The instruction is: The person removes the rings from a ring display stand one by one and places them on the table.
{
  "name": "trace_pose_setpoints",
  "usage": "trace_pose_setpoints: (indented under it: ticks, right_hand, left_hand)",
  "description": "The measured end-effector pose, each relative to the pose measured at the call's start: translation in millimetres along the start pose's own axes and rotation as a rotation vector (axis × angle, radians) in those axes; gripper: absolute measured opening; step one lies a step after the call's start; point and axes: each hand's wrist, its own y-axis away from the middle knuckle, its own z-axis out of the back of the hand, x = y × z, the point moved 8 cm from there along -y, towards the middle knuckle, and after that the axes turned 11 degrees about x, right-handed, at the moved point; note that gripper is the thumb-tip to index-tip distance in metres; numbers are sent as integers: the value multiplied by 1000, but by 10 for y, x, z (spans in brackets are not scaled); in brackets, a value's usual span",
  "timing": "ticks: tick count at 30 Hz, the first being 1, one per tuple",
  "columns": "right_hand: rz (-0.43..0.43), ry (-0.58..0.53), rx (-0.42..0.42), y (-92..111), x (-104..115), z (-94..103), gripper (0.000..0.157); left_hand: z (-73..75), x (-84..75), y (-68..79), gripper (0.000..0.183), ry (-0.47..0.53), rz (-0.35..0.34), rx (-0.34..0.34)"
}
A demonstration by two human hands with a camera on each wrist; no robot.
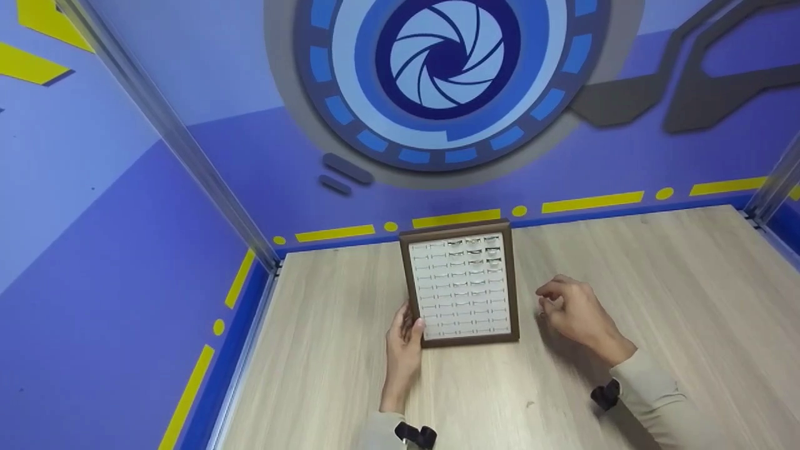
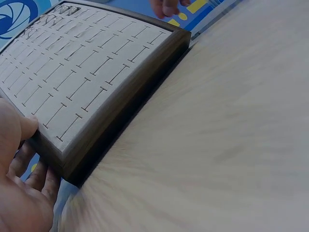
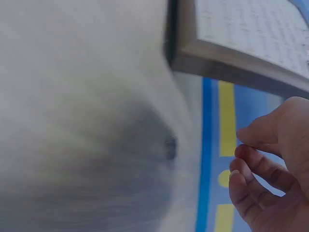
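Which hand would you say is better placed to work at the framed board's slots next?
Probably the right hand: it is apart from the framed board, whereas the left hand grips its lower left edge.

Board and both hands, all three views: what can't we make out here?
- Board's back: turned away in every view; left wrist also crops its far side at the left edge.
- Rings, head: too small to tell their designs.
- Right hand, whether it pinches anything: too small in head; fingers could hide it in right wrist.
- Dark spot on the table, right wrist: too blurred to identify.
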Motion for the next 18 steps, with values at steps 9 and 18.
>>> trace_pose_setpoints:
  ticks: [9,18]
  right_hand:
    - [143,3,-120,-109,376,190,15]
    - [247,-25,-185,-220,637,268,18]
  left_hand:
    - [14,-194,44,50,13,-26,16]
    - [15,-175,24,52,28,-33,38]
